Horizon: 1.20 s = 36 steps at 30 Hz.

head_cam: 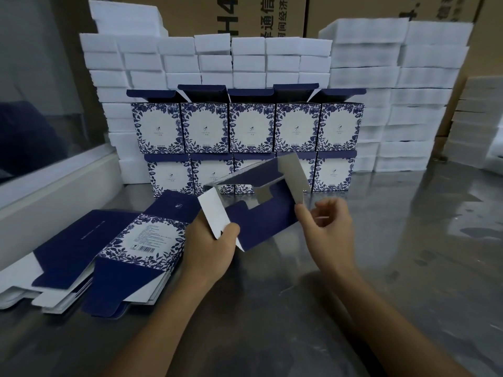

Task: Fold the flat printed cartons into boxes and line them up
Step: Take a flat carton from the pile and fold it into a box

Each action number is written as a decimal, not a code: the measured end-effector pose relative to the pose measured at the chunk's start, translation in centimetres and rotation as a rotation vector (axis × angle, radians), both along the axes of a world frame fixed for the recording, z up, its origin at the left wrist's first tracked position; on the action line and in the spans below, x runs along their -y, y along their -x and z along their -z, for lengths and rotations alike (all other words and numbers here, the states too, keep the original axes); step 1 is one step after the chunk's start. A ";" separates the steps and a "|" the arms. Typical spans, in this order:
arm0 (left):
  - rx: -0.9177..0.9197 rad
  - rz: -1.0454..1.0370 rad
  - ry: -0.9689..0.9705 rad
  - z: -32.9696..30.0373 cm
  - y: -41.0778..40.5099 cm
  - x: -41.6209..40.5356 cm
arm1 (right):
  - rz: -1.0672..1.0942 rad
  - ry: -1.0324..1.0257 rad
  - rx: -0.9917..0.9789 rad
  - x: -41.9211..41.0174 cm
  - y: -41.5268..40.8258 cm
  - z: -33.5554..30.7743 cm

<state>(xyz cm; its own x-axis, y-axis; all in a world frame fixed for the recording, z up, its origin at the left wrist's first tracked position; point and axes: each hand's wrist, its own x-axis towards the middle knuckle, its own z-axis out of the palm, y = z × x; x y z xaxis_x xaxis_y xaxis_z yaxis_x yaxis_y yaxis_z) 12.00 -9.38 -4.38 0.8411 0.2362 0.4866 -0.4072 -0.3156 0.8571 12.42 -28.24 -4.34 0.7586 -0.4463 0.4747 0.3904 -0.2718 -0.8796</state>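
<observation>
Foam blocks [367, 77] are standing stacked along the far side, with ten folded boxes [247, 126] lining up in two rows in front of them. The pile of flat cartons [114, 257] is lying near left on the steel table [381, 240]. The carton in hand [261, 213] is hovering above the table centre, half opened, bottom flaps hanging loose. Thin card: probably light, springy, creasing easily, so best held along panel edges near the score lines. Left hand [209, 251] is gripping its left end, thumb pressing a white flap. Right hand [324, 227] is pinching the right flap edge, fingers curled, forearms angling inward.
</observation>
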 end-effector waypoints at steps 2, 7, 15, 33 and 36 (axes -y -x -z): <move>0.015 -0.043 -0.056 0.0 0.1 0.0 | -0.040 -0.014 0.055 0.2 0.2 -0.2; 0.030 0.060 -0.301 0.3 0.2 -0.3 | -0.252 0.010 0.130 -0.5 0.6 -0.5; 0.049 0.006 -0.092 -0.5 0.1 0.0 | -0.349 0.008 0.088 -0.6 0.6 -0.5; 0.150 0.000 -0.029 -0.6 0.8 0.4 | 0.034 0.292 0.183 0.1 -0.1 -0.1; 0.141 -0.007 -0.040 -0.6 0.6 0.3 | -0.013 0.261 0.071 0.3 -0.4 0.2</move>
<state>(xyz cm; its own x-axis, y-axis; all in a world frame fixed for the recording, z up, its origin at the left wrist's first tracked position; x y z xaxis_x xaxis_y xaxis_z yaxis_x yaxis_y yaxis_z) 11.36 -9.67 -3.81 0.7622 0.2195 0.6090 -0.5205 -0.3515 0.7782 12.78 -28.53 -4.54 0.7239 -0.2924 0.6249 0.4538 -0.4804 -0.7505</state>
